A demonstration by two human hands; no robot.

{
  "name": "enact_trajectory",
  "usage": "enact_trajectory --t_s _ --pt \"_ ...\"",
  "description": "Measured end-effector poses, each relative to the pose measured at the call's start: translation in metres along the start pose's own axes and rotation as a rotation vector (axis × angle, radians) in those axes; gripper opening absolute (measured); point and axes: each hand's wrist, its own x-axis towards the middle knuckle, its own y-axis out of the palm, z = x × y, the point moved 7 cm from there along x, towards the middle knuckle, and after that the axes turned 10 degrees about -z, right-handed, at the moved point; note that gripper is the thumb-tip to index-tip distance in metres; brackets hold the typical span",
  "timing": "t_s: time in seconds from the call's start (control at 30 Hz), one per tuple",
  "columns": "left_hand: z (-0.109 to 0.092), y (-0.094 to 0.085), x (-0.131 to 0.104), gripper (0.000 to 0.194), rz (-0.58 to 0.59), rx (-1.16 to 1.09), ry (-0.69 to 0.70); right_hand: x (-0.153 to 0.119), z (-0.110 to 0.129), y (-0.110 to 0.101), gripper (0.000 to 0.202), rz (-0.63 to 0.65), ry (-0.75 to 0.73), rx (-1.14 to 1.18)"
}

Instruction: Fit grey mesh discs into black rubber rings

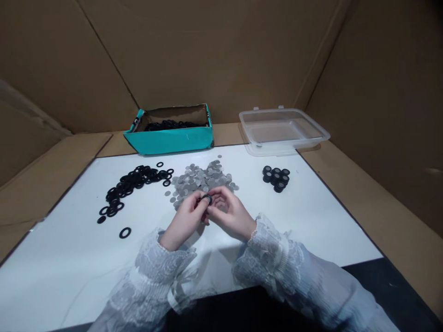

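Between my two hands, over the near edge of the disc pile, is a black ring (206, 197) with something greyish in its middle. My left hand (188, 216) is closed, pinching the ring with thumb and fingers. From the other side my right hand (231, 213) touches the same ring, its thumb and fingertips against it and the fingers curled. Just beyond both hands spreads a pile of thin silver-grey discs (197, 177). Off to the left lies a curved heap of black rings (129, 182), and one loose black ring (125, 232) rests nearer to me.
At the back left stands a teal cardboard box (173, 140) with black rings inside. A clear plastic container (284, 129) sits at the back right. Several black rings with grey centres (276, 177) are grouped on the white board (311, 216). Cardboard walls (224, 55) enclose the workspace.
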Motion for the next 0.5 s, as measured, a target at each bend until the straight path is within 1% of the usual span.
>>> enact_trajectory --t_s 0.07,0.17,0.27,0.33,0.4,0.47,0.5 --pt "0.000 0.002 -0.001 0.023 0.033 -0.023 -0.028 0.001 0.005 -0.002 0.028 0.007 -0.072 -0.090" --pt "-0.001 0.004 -0.004 0.023 0.108 -0.067 -0.089 0.005 0.016 -0.010 0.024 0.025 -0.181 -0.212" --pt "-0.003 0.005 -0.007 0.028 0.159 -0.158 -0.153 0.008 0.019 -0.009 0.020 0.176 -0.171 -0.208" --pt "-0.003 0.005 -0.007 0.030 0.156 -0.179 -0.167 0.008 0.017 -0.008 0.022 0.222 -0.138 -0.198" --pt "-0.001 0.004 -0.007 0.030 0.134 -0.158 -0.166 0.008 0.015 -0.009 0.026 0.178 -0.139 -0.218" --pt "0.001 0.003 -0.006 0.031 0.116 -0.127 -0.173 0.009 0.016 -0.011 0.028 0.110 -0.178 -0.254" --pt "0.003 0.003 -0.006 0.031 0.114 -0.120 -0.182 0.009 0.017 -0.010 0.027 0.100 -0.199 -0.262"
